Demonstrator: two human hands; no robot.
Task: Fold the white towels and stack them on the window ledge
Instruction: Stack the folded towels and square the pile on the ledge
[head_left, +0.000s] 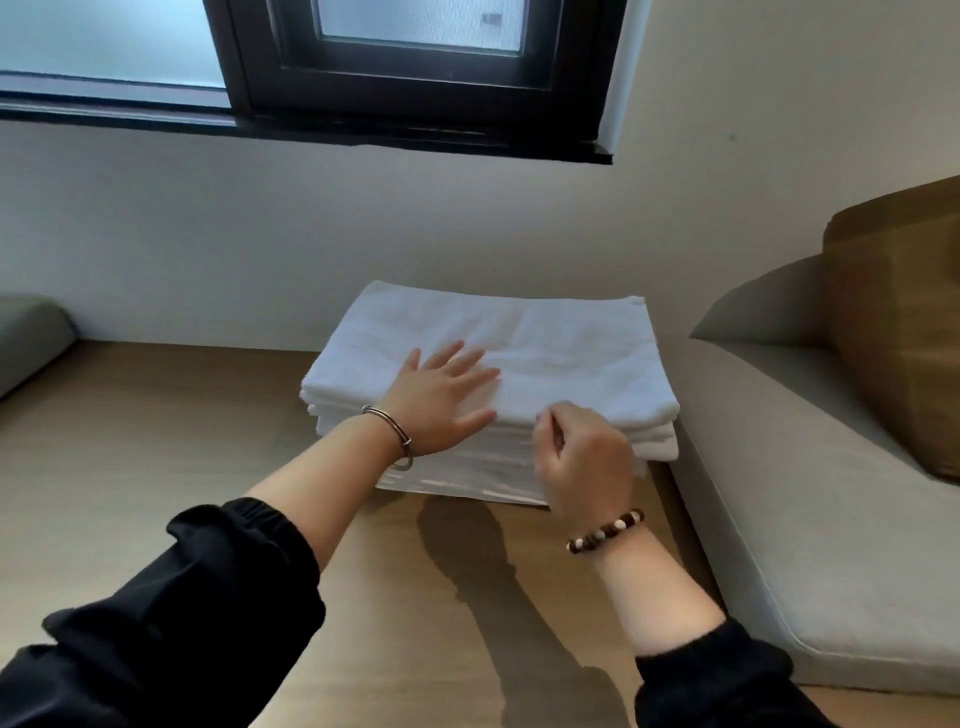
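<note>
A stack of several folded white towels (561, 348) lies on the wooden ledge (156, 441) below the window, against the wall. My left hand (441, 400) rests flat on the top towel near its front left part, fingers spread. My right hand (582, 457) hovers at the stack's front edge with its fingers curled, thumb and forefinger close together at the top towel's edge. Whether it pinches the cloth is not clear.
A dark-framed window (415, 67) sits above the white wall. A grey seat cushion (810, 509) borders the ledge on the right, with a brown pillow (904, 332) on it. Another grey cushion (31, 338) lies at the far left.
</note>
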